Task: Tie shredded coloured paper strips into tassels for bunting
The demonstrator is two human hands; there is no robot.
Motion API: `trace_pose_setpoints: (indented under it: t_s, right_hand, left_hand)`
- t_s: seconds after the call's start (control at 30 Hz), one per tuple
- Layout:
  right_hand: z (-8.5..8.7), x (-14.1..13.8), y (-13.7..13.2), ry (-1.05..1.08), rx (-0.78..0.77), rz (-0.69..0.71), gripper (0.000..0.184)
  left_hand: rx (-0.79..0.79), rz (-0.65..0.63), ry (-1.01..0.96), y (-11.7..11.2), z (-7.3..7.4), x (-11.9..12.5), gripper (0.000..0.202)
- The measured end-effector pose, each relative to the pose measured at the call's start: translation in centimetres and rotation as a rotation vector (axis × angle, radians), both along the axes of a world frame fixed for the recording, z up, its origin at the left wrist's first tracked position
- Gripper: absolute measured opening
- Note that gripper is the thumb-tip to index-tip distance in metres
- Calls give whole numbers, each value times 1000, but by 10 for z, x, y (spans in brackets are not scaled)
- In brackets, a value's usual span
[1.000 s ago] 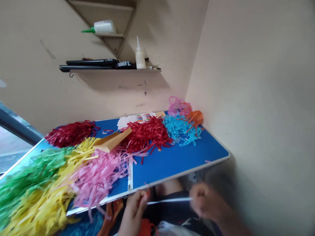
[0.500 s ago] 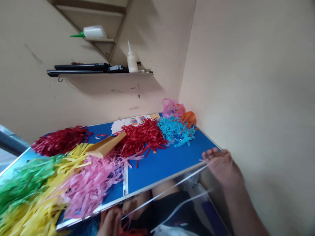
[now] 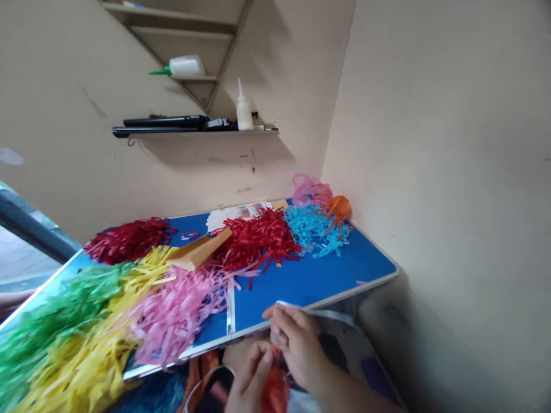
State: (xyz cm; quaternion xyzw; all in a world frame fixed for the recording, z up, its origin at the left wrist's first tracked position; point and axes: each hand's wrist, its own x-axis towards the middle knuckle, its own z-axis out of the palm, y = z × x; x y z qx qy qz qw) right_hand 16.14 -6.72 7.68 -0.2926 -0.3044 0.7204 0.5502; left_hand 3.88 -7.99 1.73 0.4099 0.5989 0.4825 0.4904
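My two hands are close together just below the table's front edge. My left hand (image 3: 253, 376) is closed in a pinch at the top of a bunch of orange-red paper strips (image 3: 275, 390). A thin white ribbon (image 3: 198, 387) curves in a loop to the left of that hand. My right hand (image 3: 299, 347) is closed beside it, with the ribbon passing over its fingers and trailing off to the right. Exactly how the ribbon lies around the bunch is hidden by my fingers.
On the blue table (image 3: 301, 287) lie piles of green (image 3: 55, 321), yellow (image 3: 86, 355), pink (image 3: 181, 310), red (image 3: 262, 238) and light-blue strips (image 3: 312, 223). A folded tan card (image 3: 200, 252) rests among them. Glue bottles (image 3: 244, 115) stand on wall shelves. A wall borders the right.
My right hand has come down and left from beyond the table's right corner to meet my left hand. The ribbon, stretched taut between them before, is now slack. The view has shifted slightly left.
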Motion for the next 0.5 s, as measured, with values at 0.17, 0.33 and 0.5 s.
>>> trace_pose_setpoints:
  t_s: [0.17,0.33,0.5]
  right_hand:
    - [-6,22,40,150,-91,-94,28]
    - [-7,85,85,107,-70,-252,15]
    - [-12,86,76,31,-14,-320,24]
  left_hand:
    - [14,-126,-125,-31,-7,0,46]
    - [124,-100,160,-39,-24,-9,44]
    - [241,-52,301,-36,-31,-13,42]
